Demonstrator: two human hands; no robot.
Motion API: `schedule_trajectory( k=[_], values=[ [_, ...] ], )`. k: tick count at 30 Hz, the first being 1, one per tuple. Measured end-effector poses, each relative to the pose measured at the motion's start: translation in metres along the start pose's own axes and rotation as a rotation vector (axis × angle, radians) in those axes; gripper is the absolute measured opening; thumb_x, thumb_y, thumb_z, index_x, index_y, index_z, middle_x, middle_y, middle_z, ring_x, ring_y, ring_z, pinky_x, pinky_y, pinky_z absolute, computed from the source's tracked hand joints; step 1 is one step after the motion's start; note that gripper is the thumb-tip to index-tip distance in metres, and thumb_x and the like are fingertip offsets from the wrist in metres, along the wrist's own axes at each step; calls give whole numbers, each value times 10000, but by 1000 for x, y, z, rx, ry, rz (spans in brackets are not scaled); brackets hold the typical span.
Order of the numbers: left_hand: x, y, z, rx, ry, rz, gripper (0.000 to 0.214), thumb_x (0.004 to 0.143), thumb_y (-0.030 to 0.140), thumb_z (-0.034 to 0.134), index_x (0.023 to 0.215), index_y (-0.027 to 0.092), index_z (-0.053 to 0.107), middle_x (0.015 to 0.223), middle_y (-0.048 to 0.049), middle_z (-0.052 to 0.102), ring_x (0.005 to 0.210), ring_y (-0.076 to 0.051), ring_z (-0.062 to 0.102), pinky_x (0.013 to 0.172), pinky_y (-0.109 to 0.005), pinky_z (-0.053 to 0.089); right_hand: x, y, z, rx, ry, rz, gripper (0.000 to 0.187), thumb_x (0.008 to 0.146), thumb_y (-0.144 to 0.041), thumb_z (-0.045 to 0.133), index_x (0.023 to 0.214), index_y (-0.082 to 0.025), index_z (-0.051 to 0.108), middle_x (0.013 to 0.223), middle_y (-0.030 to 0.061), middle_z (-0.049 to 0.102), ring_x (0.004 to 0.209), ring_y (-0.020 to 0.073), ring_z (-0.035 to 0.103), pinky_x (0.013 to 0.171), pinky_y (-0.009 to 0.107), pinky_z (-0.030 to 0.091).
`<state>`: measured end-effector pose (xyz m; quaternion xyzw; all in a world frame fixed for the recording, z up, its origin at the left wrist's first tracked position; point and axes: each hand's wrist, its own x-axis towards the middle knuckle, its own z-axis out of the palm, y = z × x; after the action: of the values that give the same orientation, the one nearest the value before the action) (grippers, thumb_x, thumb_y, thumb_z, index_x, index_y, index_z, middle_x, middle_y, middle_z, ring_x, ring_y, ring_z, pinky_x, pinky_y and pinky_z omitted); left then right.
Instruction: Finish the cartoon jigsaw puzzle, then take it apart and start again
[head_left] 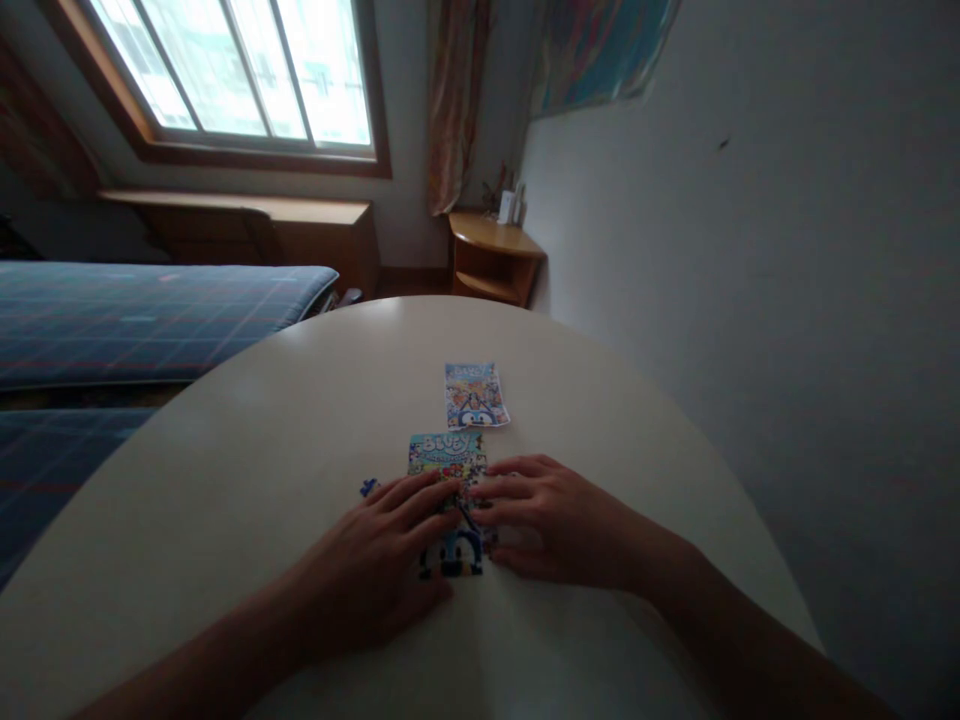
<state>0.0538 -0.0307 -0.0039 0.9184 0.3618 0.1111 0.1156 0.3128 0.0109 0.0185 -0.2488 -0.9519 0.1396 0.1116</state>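
A jigsaw puzzle (447, 450) with a colourful cartoon picture lies flat on the round white table (315, 390). My left hand (382, 550) rests across its left side, fingers stretched out over the picture. At the right edge, my right hand (536, 510) lies with its fingers apart, fingertips touching the puzzle. Both hands cover parts of the picture. Just past my left fingers sits a loose blue puzzle piece (369, 487). Beyond the puzzle lies a small printed sheet (476, 397) with a matching picture, its lower edge slightly curled.
A bed with a blue checked cover (150, 315) stands left of the table. A wooden desk (247, 207) is under the window (240, 70). In the far corner stands a wooden corner shelf (495, 235). The white wall (720, 250) runs along the right.
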Motion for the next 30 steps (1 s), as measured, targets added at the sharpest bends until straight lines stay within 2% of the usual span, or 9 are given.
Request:
schedule_trajectory(
  k=[5, 8, 11, 14, 16, 25, 30],
  values=[
    [-1, -1, 2, -8, 2, -10, 554, 839, 334, 655, 1364, 278, 488, 1525, -30, 426, 1402, -309, 369, 1128, -528, 368, -1, 1, -9, 23, -41, -20, 253, 887, -333, 659, 1135, -306, 697, 1326, -43, 639, 1253, 214, 530, 1083, 401, 375],
    [-1, -3, 2, -12, -3, -10, 561, 840, 359, 659, 1366, 271, 484, 1533, -36, 413, 1408, -313, 355, 1136, -533, 351, -4, 9, -15, 59, -12, 9, 174, 899, -303, 642, 1047, -286, 731, 1177, -9, 711, 1114, 188, 604, 1010, 372, 433],
    [-1, -3, 2, -19, 7, -10, 537, 835, 357, 659, 1342, 265, 505, 1532, -40, 411, 1410, -314, 350, 1143, -527, 341, -7, 20, -18, 27, 63, 153, 146, 880, -290, 667, 996, -238, 739, 1016, 41, 730, 968, 189, 637, 922, 367, 474],
    [-1, -1, 1, -9, 9, -17, 511, 833, 325, 649, 1321, 260, 514, 1528, -40, 415, 1401, -308, 361, 1139, -519, 349, -10, 29, -17, -19, 110, 299, 213, 842, -345, 719, 1018, -223, 727, 1023, 66, 706, 982, 214, 624, 900, 372, 482],
    [0, -1, 1, -1, 15, -21, 514, 824, 305, 649, 1316, 253, 511, 1521, -45, 421, 1392, -308, 370, 1136, -520, 352, -10, 31, -15, -23, 102, 344, 254, 826, -372, 736, 1033, -225, 722, 1047, 68, 694, 1002, 224, 616, 911, 377, 478],
    [-3, -1, 4, 1, 56, -17, 507, 833, 296, 637, 1315, 239, 493, 1505, -59, 433, 1384, -298, 371, 1134, -507, 367, -3, 23, -12, -37, 61, 374, 299, 840, -404, 719, 1073, -217, 726, 1049, 80, 689, 996, 236, 612, 905, 386, 474],
    [-1, -2, 3, -11, 0, -14, 721, 841, 309, 633, 1494, 273, 331, 1586, -46, 322, 1442, -310, 297, 1160, -533, 326, 1, 23, -5, -37, 100, 396, 229, 834, -365, 730, 1020, -233, 748, 1017, 69, 692, 969, 224, 610, 894, 376, 476]
  ],
)
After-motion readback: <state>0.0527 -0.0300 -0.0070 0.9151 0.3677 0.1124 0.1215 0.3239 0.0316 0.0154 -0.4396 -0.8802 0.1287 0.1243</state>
